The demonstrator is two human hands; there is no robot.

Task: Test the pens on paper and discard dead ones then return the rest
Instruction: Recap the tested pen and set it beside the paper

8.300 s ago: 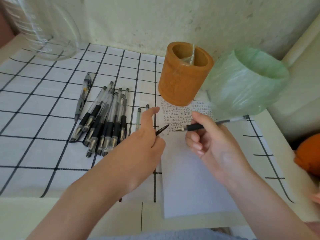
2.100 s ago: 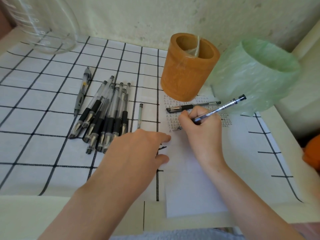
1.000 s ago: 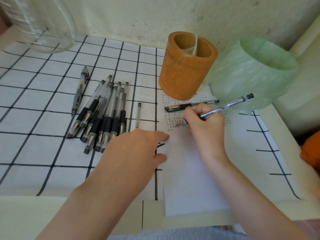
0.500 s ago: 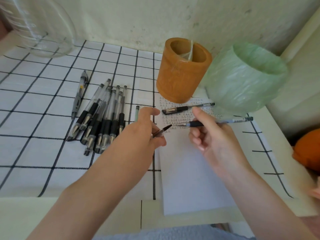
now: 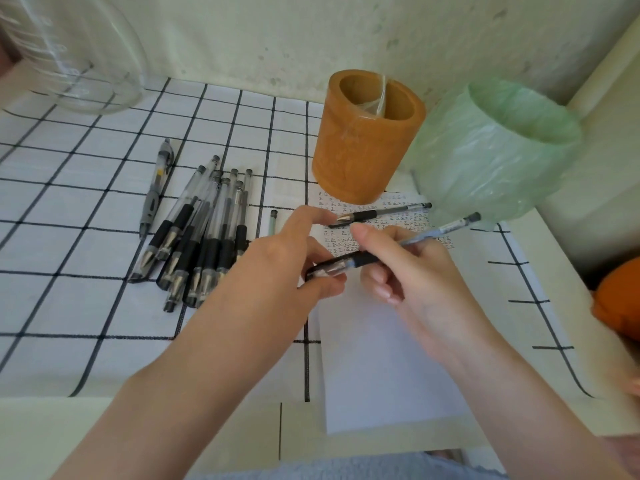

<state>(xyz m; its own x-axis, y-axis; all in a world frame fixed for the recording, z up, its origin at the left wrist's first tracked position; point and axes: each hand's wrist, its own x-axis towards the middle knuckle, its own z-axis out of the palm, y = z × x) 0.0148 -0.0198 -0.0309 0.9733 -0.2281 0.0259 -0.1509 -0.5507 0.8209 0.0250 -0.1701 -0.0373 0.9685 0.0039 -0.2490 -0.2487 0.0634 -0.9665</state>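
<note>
pen and cap meet above the test paper

head view: both hands are raised just over the sheet of paper (image 5: 381, 358), which lies on the checked cloth (image 5: 69, 202) covering the counter (image 5: 207, 431). the right hand (image 5: 412, 271) grips a clear pen (image 5: 408, 242) with a black grip, its thumb and fingers closed round the barrel; the capped back end points up and right toward the green bag. the left hand (image 5: 287, 268) pinches a black cap (image 5: 325, 270) between thumb and fingers, and the cap sits over the pen's tip end; whether it is fully seated cannot be told.

the upper part of the paper carries rows of small written marks (image 5: 346, 237). across those marks lies a second pen (image 5: 377, 213), uncapped, its tip pointing left, just in front of the orange pen holder (image 5: 363, 147). the holder stands upright on the paper's far edge, with a bit of clear plastic showing inside. right beside it stands a bin lined with a green bag (image 5: 495, 157).

to the left, a bundle of pens (image 5: 201, 237) lies on the cloth, tips toward the person, and a grey retractable pen (image 5: 156, 188) rests apart on their left. a thin refill (image 5: 272, 221) lies between the bundle and the paper. a clear glass vessel (image 5: 83, 57) stands in the far left corner. an orange thing (image 5: 620, 299) shows at the right edge.
</note>
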